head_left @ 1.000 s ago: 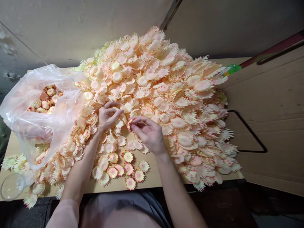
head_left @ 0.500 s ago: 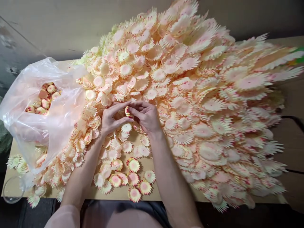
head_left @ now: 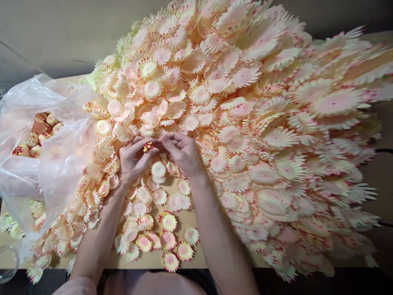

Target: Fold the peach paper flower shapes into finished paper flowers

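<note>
Between the thumb and forefinger of my left hand (head_left: 132, 159) sits a small curled-up petal piece (head_left: 147, 146), yellowish with red tips. My right hand (head_left: 184, 155) meets it from the other side, thumb and fingers pinched together and touching the left fingertips. Whatever the right fingers grip is hidden. Just below my hands lies a loose flat flower disc (head_left: 159, 169) with a fringed edge. A large heap of pale pink and cream fringed flower discs (head_left: 242, 110) rises behind and to the right of both hands.
At the left, a clear plastic bag (head_left: 64, 164) holds several curled flower pieces (head_left: 39, 131). Several red-edged discs (head_left: 168, 221) lie near the table's front edge (head_left: 123, 263). A clear round plastic rim (head_left: 9, 262) shows at the lower left corner.
The curled piece, seen at my right thumb before, now rests between my left thumb and forefinger. Both hands appear slightly further left, and the whole view has shifted a little.
</note>
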### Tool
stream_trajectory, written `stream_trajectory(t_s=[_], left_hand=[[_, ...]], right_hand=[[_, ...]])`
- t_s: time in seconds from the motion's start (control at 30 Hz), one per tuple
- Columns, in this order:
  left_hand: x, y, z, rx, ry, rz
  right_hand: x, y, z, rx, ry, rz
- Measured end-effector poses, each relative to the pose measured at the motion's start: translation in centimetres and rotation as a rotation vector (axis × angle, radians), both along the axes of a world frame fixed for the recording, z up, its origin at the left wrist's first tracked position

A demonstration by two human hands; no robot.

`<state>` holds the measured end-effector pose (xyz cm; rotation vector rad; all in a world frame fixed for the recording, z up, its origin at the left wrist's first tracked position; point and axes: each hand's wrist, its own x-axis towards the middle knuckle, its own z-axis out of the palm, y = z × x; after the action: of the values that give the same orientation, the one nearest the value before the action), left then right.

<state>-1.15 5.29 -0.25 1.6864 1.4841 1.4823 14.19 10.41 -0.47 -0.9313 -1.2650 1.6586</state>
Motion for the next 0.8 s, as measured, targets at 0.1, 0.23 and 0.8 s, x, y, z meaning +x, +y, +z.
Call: stream_trajectory(t_s=[0.1, 0.23, 0.8], left_hand=[[-0.06, 0.08, 0.07, 0.046, 0.004, -0.011], [-0.12, 0.24, 0.04, 0.048, 0.061, -0.044], [-0.13, -0.06, 0.14, -0.056, 0.086, 0.039]], right_hand=[[0.06, -0.05, 0.19, 0.018, -0.008, 0.017], [0.17, 0.05, 0.44, 0.025, 0.002, 0.033], [0.14, 0.27, 0.59, -0.107, 0.047, 0.052]])
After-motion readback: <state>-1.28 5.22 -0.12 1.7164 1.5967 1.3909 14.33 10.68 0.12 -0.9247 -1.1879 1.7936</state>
